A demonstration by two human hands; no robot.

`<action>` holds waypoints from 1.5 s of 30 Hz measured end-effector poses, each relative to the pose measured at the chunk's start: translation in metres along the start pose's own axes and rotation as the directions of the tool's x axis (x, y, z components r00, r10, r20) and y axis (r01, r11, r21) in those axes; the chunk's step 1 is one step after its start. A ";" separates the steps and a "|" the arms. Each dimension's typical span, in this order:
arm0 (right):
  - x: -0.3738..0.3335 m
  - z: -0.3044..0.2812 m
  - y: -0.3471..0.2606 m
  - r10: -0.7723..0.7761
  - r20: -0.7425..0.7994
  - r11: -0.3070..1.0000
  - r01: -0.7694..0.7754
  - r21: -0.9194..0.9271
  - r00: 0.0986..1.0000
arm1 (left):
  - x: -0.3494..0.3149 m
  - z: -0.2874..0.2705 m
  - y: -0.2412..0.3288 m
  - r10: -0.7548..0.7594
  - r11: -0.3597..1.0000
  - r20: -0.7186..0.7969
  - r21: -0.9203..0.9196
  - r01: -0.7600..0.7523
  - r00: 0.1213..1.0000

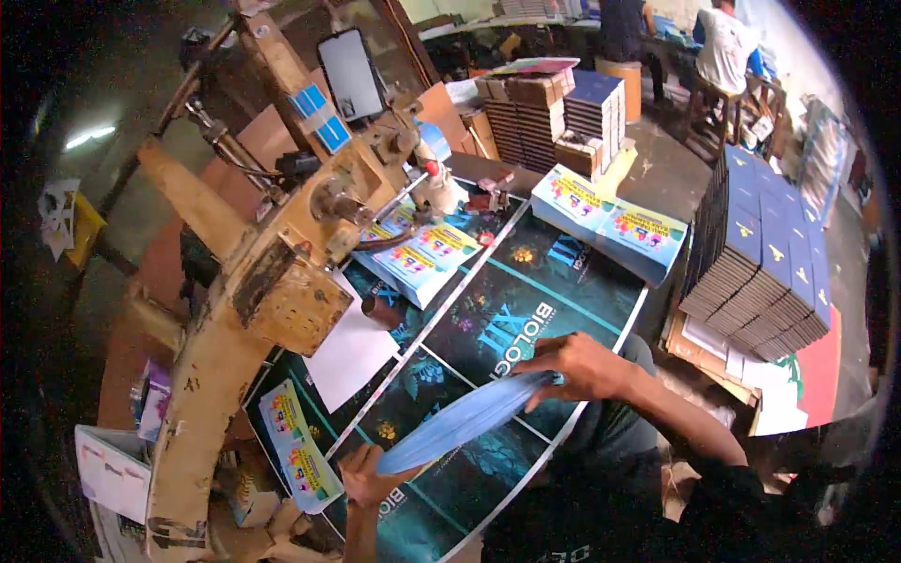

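Note:
A light blue sheaf of paper sheets (460, 430) is stretched between my two hands above the table, its fanned edges facing up. My left hand (369, 477) is closed on the sheaf's near left end. At the far right end my right hand (572, 368) grips it, thumb and fingers on either side. Below lies a dark printed cover sheet (488, 314) with teal artwork and white lines, spread over the tabletop. To the left stands a worn beige metal machine (291, 300), apart from both hands.
Colourful booklets lie in a stack (422, 258) by the machine, another stack (610, 220) at the far edge and a pile (296, 446) at left. A white sheet (347, 357) lies near the machine. Tall blue book stacks (760, 249) stand right. A person (723, 52) sits in the background.

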State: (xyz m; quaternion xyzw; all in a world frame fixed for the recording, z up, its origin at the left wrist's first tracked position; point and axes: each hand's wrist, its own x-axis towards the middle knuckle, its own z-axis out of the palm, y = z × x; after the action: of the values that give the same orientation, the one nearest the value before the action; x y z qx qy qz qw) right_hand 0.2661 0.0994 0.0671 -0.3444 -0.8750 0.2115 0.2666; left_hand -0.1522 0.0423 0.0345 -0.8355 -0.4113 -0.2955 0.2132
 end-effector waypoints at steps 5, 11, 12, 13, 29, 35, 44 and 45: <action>-0.008 -0.011 -0.005 -0.059 0.028 0.984 0.063 -0.169 0.998 | 0.001 -0.013 0.008 0.058 0.998 -0.011 0.035 -0.058 0.998; -0.024 -0.017 -0.028 0.092 0.168 0.980 -0.060 -0.190 0.982 | 0.012 -0.068 0.041 -0.221 0.973 0.282 -0.006 0.232 0.934; -0.026 -0.010 -0.022 0.163 0.228 0.954 -0.094 -0.286 0.960 | 0.009 -0.070 0.036 -0.213 0.972 0.314 -0.033 0.234 0.925; -0.028 -0.009 -0.021 0.204 0.284 0.955 -0.127 -0.269 0.937 | 0.006 -0.072 0.031 -0.203 0.970 0.347 -0.060 0.237 0.916; -0.062 0.100 -0.010 0.496 -0.214 0.703 -0.244 0.668 0.842 | -0.017 -0.045 0.040 -0.478 0.480 0.431 -0.603 0.638 0.766; -0.055 0.102 0.029 0.356 -0.009 0.716 -0.267 0.645 0.934 | -0.042 -0.032 0.047 -0.498 0.322 0.434 -0.711 0.625 0.750; -0.038 0.081 -0.011 0.400 -0.177 0.671 -0.155 0.725 0.899 | -0.101 -0.024 0.044 -0.639 -0.360 0.604 -0.782 0.509 0.476; -0.034 0.066 -0.018 0.308 -0.158 0.671 -0.096 0.735 0.938 | -0.104 -0.032 0.039 -0.576 -0.519 0.719 -0.689 0.506 0.389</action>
State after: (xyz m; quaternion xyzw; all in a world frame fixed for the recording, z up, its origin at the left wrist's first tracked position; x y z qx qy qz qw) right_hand 0.2384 0.0502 0.0157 -0.3337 -0.6339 0.5155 0.4701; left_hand -0.1818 -0.0573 -0.0166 -0.3180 -0.4579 -0.5615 -0.6115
